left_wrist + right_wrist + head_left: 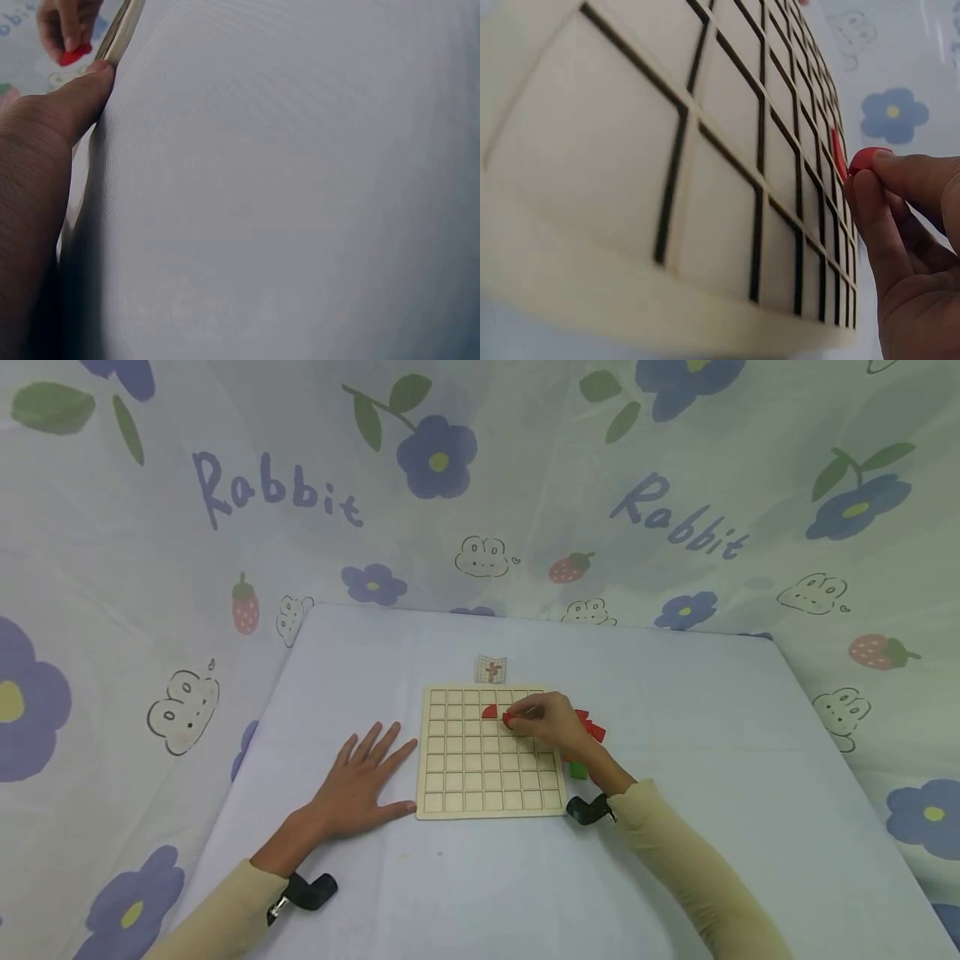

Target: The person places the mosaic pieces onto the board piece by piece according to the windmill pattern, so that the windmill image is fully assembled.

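A wooden grid board (491, 817) lies on the white table. One red quarter-circle tile (490, 712) sits in a cell of its upper part. Just right of that tile, my right hand (551, 722) pinches another red tile (868, 159) between thumb and fingers, over the board. Its full outline is partly hidden by the fingertips. My left hand (363, 789) lies flat on the table with fingers spread, left of the board. In the left wrist view, the left thumb (82, 94) touches the board's edge.
Behind the board lies a small pattern card (491, 669) with a reddish figure on a grid. Several red tiles (596, 731) and a green tile (577, 771) lie along the board's right side, partly behind the right arm. A patterned cloth (525, 510) hangs behind the table.
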`<state>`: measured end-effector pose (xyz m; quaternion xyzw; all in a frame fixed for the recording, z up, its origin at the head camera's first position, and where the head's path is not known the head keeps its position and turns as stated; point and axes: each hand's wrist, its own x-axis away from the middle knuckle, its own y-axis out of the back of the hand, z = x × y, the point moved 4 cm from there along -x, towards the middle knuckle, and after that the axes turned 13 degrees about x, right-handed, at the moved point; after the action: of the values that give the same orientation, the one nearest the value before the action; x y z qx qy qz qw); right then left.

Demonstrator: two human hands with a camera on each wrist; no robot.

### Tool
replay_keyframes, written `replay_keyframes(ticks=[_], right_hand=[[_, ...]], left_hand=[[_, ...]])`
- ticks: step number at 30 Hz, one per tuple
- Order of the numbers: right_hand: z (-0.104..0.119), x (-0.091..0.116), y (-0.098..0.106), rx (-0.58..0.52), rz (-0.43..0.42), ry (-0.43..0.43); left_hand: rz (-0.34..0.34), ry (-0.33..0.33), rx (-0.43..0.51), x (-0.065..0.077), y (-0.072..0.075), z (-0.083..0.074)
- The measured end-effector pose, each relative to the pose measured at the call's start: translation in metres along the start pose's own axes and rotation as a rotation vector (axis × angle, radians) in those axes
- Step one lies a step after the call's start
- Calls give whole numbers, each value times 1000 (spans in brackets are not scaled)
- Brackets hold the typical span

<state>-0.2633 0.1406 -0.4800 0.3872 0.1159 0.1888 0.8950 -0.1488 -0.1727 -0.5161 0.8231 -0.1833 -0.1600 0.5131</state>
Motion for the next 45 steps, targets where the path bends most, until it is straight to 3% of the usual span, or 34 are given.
replay_keyframes(ticks=[4, 11, 20, 33, 39, 45], right_hand=[[9, -4, -13, 40, 33, 3], [17, -12, -25, 79, 2, 23], [18, -15, -28, 144, -40, 39], [25, -10, -31, 308, -49, 146], [25, -10, -32, 424, -88, 100], [25, -7, -30, 408, -91, 65]], left_hand=[[1, -1, 4, 0, 1, 0], [3, 2, -2, 1, 1, 0], [-9, -4, 5, 1, 0, 0], [2, 4, 0, 1, 2, 0], [5, 4, 6, 1, 3, -2], [8, 9, -5, 1, 2, -1]])
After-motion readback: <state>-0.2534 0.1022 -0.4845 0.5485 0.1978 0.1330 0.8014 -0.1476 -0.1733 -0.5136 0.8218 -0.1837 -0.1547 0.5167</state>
